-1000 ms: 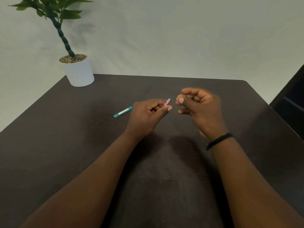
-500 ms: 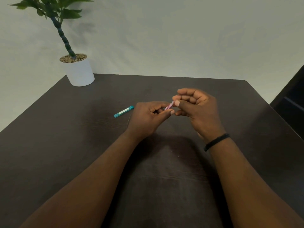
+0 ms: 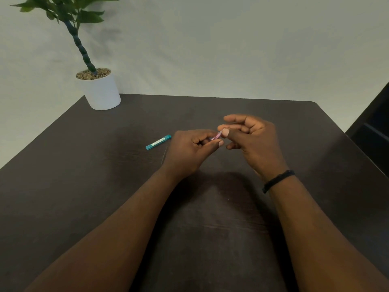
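Over the table (image 3: 84, 186), your left hand (image 3: 189, 149) grips the pink stick (image 3: 217, 135) and your right hand (image 3: 254, 142) pinches its tip, so you're likely midway, with 1 teal case (image 3: 158, 142) lying near, untouched.

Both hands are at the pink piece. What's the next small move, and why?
Probably a gentle pull at the tip with the right hand while the left hand holds steady: the left grips the lower end of the pink piece, and the right thumb and forefinger pinch its upper tip, both above the table.
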